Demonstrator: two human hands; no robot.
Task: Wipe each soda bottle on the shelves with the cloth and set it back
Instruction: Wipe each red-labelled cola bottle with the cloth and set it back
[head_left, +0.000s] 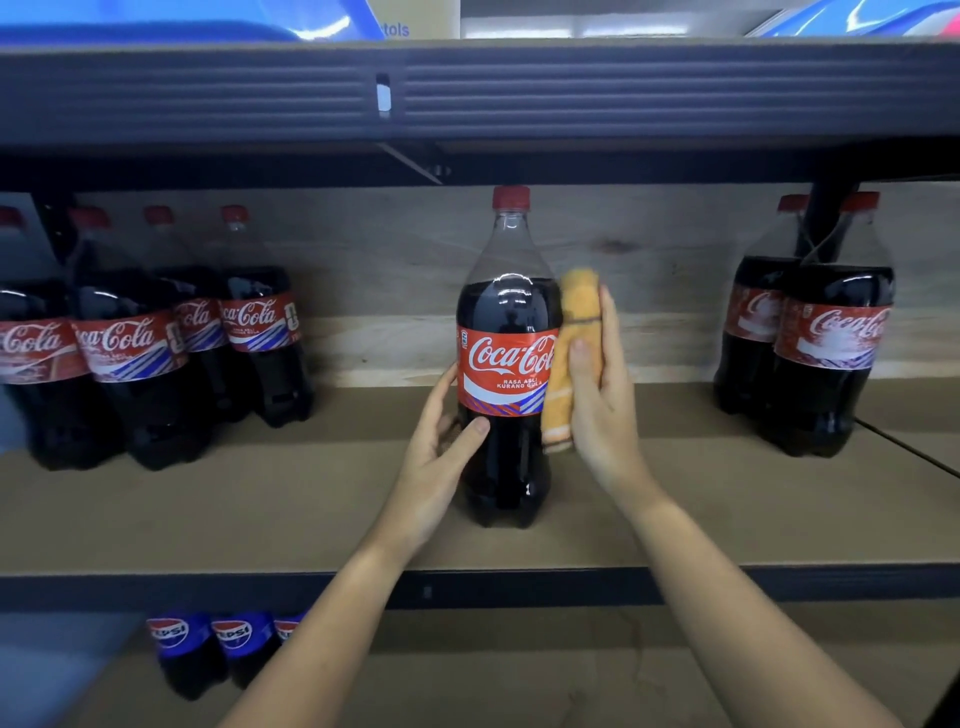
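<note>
At centre frame of the head view, a cola bottle (506, 358) stands upright on the middle shelf (311, 509), its long axis vertical, cap toward the top of the frame. Left hand (441, 457) curls round its lower left side, thumb pressed on the dark front below the label. Right hand (597, 395) pinches a folded orange cloth (569, 353) between thumb and fingers, holding it flat against the bottle's right flank, lengthwise along the same axis. Both hands flank the bottle closely, but the cloth hand does the wiping, so the next stroke likely runs up or down that side. More cola bottles stand at left (135, 353) and right (826, 343) of the frame, well apart.
</note>
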